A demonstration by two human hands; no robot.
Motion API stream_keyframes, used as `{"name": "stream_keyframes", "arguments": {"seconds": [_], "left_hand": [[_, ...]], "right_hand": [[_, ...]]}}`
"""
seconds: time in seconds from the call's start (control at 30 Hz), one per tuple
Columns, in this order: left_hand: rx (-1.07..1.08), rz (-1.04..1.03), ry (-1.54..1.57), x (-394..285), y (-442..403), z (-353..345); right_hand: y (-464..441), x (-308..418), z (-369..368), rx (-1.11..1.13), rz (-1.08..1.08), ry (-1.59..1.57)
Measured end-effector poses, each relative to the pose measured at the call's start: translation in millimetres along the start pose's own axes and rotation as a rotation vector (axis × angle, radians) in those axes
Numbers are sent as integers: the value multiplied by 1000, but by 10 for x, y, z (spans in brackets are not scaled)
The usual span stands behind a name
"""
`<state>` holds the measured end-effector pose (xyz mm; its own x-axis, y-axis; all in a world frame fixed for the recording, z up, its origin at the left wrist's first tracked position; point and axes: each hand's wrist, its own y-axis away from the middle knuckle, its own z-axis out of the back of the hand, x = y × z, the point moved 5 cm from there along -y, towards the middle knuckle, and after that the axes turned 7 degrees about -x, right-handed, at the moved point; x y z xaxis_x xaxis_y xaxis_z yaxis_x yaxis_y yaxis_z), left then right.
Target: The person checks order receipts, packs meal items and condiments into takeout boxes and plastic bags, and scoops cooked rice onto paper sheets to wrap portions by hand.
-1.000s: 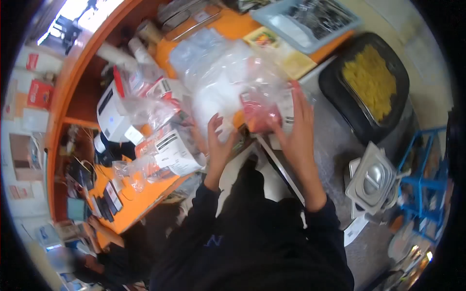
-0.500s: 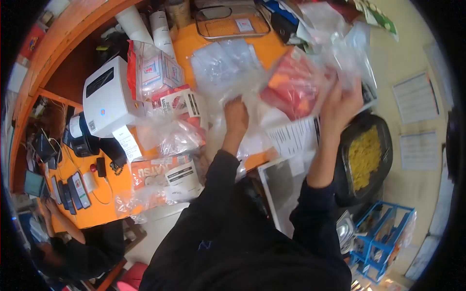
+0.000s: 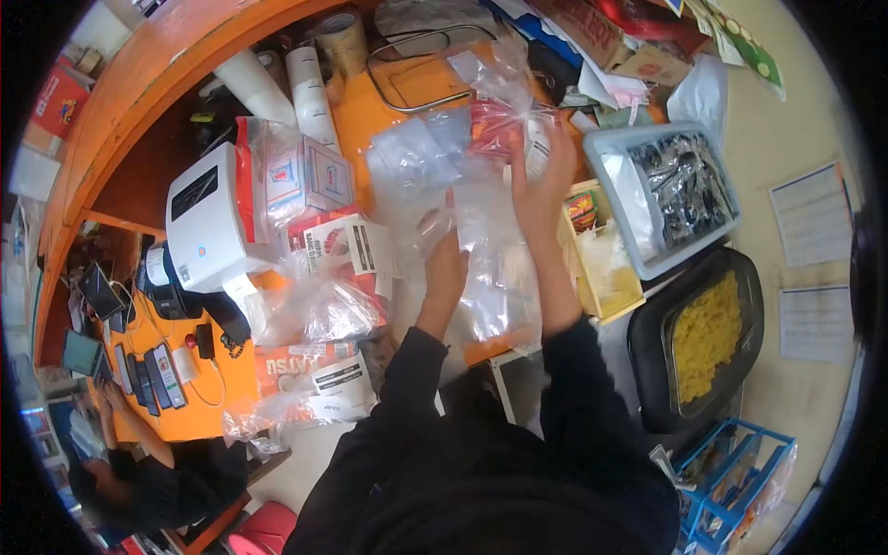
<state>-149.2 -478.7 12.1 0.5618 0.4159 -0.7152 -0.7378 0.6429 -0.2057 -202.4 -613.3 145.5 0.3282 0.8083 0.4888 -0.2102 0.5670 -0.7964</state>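
My right hand grips a clear plastic bag with red packaging inside, above the far part of the orange table. Its fingers point away from me and a white label shows beside them. My left hand is closed on the filmy edge of another clear plastic bag, which lies flat between my forearms. Part of the left fingers is veiled by the plastic. A stack of clear bags lies just beyond the left hand.
Left are bagged red packs, a white label printer and a seated person. Right are a grey-blue bin of black packets, a yellow box, a black tray of yellow food and a blue rack.
My right hand has carried the bagged red packaging left and farther away, uncovering the bin and yellow box. The left hand has shifted slightly nearer to me, and its index finger now points forward.
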Motion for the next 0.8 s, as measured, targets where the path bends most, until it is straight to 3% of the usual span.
{"name": "stream_keyframes", "arguments": {"seconds": [0.03,0.1,0.17,0.2,0.27,0.3,0.4,0.5,0.57,0.63,0.7,0.73,0.77,0.8], "left_hand": [[13,13,16,80,0,-59],[6,39,22,211,71,-201],[-84,59,-31,112,167,-161],[-161,62,-73,38,166,-74],[-100,87,-20,-41,102,20],[-55,109,0,-35,132,46],[-195,-7,86,-80,116,162],[-399,-154,142,-110,100,268],[-368,-222,259,-206,35,360],[-405,-243,289,-288,55,373],[-541,-301,361,-517,240,446],[-583,-307,518,-593,442,406],[-626,-322,673,-665,653,365],[-637,-331,789,-746,851,398]], "right_hand": [[232,64,202,48,-234,-163],[814,159,92,631,-599,-346],[1097,-12,-206,663,-338,-181],[1077,-5,-327,589,-124,-98],[1005,60,-554,432,297,73],[1087,-7,-686,619,308,109],[1044,-167,-738,1163,9,97],[1069,-128,-371,650,125,-175],[1106,-63,-284,484,382,-18],[1103,-212,-482,417,190,-72],[796,-58,-267,274,-186,-278],[515,247,123,402,-353,-249],[271,628,585,443,-127,-8],[102,928,1117,253,-173,-126]]}}
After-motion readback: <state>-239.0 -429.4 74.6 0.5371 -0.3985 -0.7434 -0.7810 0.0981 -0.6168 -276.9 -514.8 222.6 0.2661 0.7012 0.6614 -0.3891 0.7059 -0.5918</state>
